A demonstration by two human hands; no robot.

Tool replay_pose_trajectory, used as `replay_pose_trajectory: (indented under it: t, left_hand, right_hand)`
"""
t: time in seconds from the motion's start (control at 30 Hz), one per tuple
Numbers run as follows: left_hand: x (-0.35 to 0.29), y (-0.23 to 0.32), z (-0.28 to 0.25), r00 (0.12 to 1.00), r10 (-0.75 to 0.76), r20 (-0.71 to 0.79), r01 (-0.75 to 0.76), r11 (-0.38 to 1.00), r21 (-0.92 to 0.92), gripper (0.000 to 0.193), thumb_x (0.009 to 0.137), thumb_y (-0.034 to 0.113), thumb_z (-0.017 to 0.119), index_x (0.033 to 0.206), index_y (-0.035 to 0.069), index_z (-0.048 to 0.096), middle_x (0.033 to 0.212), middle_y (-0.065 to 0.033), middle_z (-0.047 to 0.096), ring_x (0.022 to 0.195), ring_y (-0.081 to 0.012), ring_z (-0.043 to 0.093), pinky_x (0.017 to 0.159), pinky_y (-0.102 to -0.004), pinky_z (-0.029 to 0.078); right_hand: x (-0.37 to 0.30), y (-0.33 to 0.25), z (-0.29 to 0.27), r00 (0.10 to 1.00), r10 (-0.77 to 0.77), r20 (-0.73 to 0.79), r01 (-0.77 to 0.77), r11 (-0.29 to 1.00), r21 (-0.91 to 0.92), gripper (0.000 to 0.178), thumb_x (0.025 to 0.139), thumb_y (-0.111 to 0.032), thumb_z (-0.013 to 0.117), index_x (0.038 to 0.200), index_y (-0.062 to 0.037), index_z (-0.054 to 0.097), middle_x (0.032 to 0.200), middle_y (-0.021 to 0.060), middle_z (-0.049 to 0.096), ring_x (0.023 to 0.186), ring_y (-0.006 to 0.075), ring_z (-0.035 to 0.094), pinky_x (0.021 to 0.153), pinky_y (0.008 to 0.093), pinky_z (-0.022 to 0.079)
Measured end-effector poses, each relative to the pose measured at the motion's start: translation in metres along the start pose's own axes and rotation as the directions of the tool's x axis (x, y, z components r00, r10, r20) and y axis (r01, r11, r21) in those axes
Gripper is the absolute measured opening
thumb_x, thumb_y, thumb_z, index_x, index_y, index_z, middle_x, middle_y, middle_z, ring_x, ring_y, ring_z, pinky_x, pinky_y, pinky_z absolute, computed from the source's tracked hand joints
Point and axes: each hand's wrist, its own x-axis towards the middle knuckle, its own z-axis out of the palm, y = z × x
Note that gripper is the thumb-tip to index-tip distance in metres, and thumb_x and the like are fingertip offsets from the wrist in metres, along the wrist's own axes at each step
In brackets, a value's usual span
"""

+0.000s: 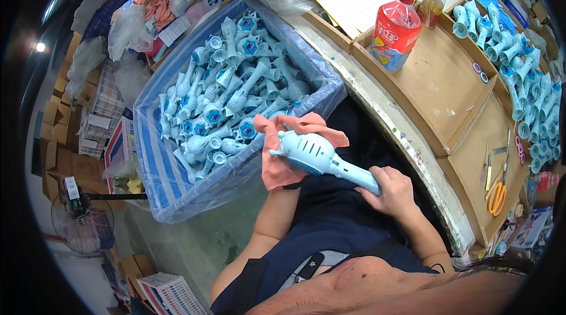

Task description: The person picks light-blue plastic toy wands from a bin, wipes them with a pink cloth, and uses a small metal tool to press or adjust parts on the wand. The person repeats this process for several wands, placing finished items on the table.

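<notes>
A light-blue plastic toy wand (pixel 315 151) with a rounded, slotted head lies slantwise in front of me. My right hand (pixel 392 191) is closed round the end of its handle. Beneath the head, a salmon-coloured cloth (pixel 272 164) is draped over my left hand (pixel 289 187), which holds it against the toy; the fingers are hidden under the fabric. Just beyond my left hand, a large blue-and-white striped bin (pixel 168 182) lined with clear plastic holds a heap of similar light-blue toys (pixel 227 91), several with blue star-shaped ends showing.
On the right, a workbench carries shallow cardboard trays (pixel 430 97), a red-labelled bottle (pixel 396 35), a second bottle (pixel 433 2) and orange-handled scissors (pixel 498 194). More blue toys (pixel 530 97) lie along its far side. A fan (pixel 82 220) and stacked boxes stand to the left.
</notes>
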Motion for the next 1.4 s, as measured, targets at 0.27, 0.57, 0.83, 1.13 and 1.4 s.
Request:
replay_pose_trajectory:
  t: [0.27,0.57,0.83,1.13,1.4]
  left_hand:
    - [0.005,-0.034,0.019,0.976,-0.169,0.141,0.185,0.976,-0.111,0.101,0.088,0.087,0.039,0.125,-0.006,0.055,0.116,-0.0224,0.064,0.101,-0.0333,0.060,0.093,-0.0445,0.047]
    - [-0.030,-0.058,-0.057,0.936,-0.244,-0.252,0.350,0.719,0.601,0.072,0.101,0.058,0.049,0.134,-0.005,0.053,0.088,-0.0050,0.054,0.074,-0.0127,0.051,0.071,-0.0242,0.047]
    - [-0.021,-0.028,-0.037,0.848,-0.526,-0.064,0.516,0.792,0.327,0.026,0.098,0.019,0.064,0.117,0.003,0.058,0.103,-0.0057,0.063,0.092,-0.0113,0.063,0.079,-0.0265,0.053]
    - [-0.030,-0.077,-0.008,0.848,-0.529,-0.034,0.326,0.470,0.820,0.035,0.094,0.011,0.070,0.126,0.005,0.059,0.114,-0.0025,0.065,0.105,-0.0131,0.062,0.093,-0.0312,0.050]
    - [-0.040,-0.058,-0.026,0.639,-0.768,-0.028,0.725,0.590,0.355,0.034,0.091,0.013,0.075,0.119,0.000,0.060,0.112,-0.0094,0.068,0.103,-0.0187,0.067,0.093,-0.0343,0.055]
  right_hand:
    - [0.006,-0.022,0.050,0.871,0.246,0.425,-0.490,0.486,0.724,0.032,0.094,-0.034,0.075,0.108,-0.0054,0.069,0.082,0.0088,0.073,0.066,0.0225,0.070,0.062,0.0326,0.055]
    - [0.006,-0.020,0.067,0.904,0.124,0.409,-0.422,0.108,0.900,0.023,0.105,-0.024,0.059,0.119,-0.0060,0.064,0.091,0.0094,0.071,0.066,0.0113,0.066,0.055,0.0234,0.050]
    - [0.028,0.035,0.013,0.802,0.288,0.523,-0.595,0.308,0.742,0.041,0.100,-0.015,0.066,0.138,-0.0013,0.058,0.130,0.0094,0.066,0.114,0.0144,0.061,0.096,0.0325,0.050]
    - [0.081,0.030,-0.006,0.860,0.509,0.034,-0.110,0.119,0.987,0.067,0.095,-0.028,0.074,0.144,-0.0002,0.037,0.112,0.0222,0.069,0.102,0.0261,0.071,0.090,0.0381,0.057]
    - [0.091,0.059,-0.006,0.821,0.564,0.085,-0.005,-0.142,0.990,0.061,0.097,-0.036,0.072,0.138,-0.0033,0.042,0.107,0.0210,0.069,0.098,0.0253,0.071,0.083,0.0372,0.060]
